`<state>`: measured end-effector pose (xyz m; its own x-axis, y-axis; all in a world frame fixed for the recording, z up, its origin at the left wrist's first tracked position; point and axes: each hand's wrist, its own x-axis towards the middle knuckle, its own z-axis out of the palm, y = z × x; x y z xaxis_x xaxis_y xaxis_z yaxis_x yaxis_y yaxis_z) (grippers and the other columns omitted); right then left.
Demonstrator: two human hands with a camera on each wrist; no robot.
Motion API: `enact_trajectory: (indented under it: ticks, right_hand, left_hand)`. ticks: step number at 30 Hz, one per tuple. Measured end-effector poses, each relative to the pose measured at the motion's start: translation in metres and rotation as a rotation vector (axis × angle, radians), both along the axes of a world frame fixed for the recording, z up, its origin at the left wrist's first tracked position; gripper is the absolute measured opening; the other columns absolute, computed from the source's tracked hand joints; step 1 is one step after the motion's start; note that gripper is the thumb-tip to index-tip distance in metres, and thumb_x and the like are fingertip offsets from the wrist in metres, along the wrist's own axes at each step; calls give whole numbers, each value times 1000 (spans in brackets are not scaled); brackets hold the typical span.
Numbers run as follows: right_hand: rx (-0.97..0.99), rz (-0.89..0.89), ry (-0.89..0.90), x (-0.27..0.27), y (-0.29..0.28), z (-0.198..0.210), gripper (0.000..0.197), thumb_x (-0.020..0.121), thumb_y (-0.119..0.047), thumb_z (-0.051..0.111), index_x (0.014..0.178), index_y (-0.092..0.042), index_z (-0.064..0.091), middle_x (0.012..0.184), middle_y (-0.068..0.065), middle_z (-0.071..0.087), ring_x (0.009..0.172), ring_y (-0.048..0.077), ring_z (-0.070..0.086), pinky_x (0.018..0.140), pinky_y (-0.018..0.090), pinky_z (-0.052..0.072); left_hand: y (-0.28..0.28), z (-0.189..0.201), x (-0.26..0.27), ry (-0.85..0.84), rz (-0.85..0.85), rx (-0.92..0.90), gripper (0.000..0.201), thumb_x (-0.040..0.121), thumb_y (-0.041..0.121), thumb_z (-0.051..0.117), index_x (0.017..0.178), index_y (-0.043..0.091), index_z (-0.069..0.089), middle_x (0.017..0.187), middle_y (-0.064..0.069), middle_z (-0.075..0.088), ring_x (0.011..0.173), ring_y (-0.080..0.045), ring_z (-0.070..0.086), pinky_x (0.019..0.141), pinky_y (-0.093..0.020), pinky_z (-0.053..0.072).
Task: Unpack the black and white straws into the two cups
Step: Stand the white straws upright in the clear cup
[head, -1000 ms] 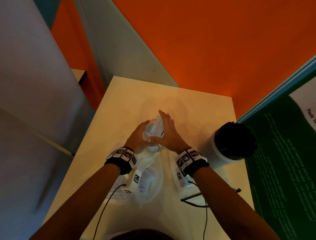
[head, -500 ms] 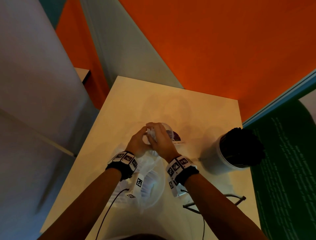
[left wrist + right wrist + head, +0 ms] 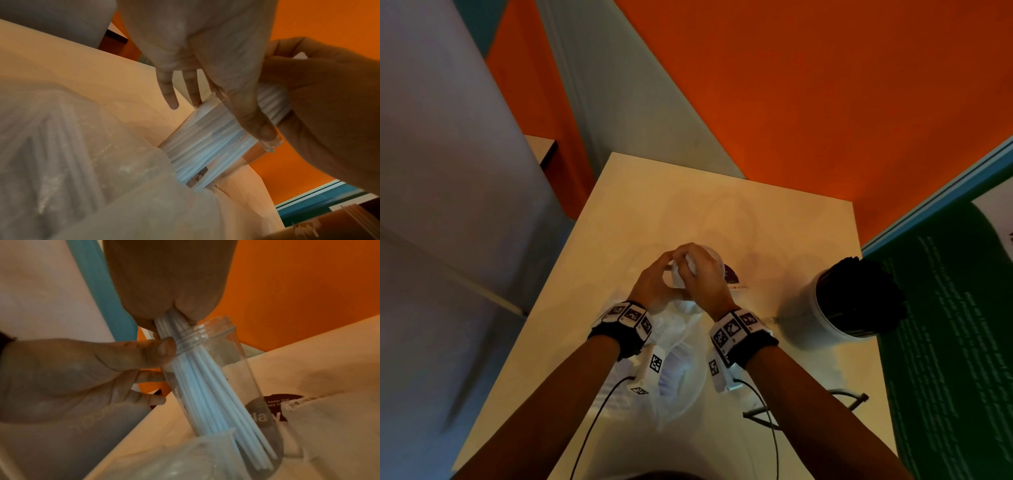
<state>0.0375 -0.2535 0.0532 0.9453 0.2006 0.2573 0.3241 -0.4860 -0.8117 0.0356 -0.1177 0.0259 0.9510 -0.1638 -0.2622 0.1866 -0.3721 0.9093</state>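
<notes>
Right hand grips a bundle of white straws at their top ends, fingers curled round them; lower ends stand inside the clear cup on the desk. Left hand holds the cup near its threaded rim, thumb pressed on the wall; its remaining fingers lie behind the cup, partly hidden. A translucent plastic bag (contents blurred, apparently more white straws) covers the cup's base in both wrist views. The white cup of black straws stands well apart to the right
</notes>
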Motion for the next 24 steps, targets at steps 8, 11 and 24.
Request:
enact_trajectory:
  ticks: [8,11,24]
  right_hand:
    - [285,-416,-20,15,-19,12,27,94,-9,48,118,-20,54,84,4,67,77,14,64,70,19,49]
    - [102,-397,-24,17,-28,6,23,94,-5,48,113,-11,61,94,6,67,85,16,63,75,25,50]
    - [82,-303,-143,-18,-48,15,23,94,-23,48,104,-7,62,104,5,61,96,19,56,79,23,45]
  left_hand:
    - [-1,2,-3,-14,-12,-39,101,50,42,91,136,43,39,128,20,50,113,-2,48,84,-21,39]
    - [0,1,-3,-8,-11,-37,99,52,40,91,136,43,39,129,18,49,116,-5,47,85,-24,40]
    - [-1,0,-7,-7,-2,-38,103,48,45,91,137,43,38,134,16,47,118,-6,47,89,-25,39]
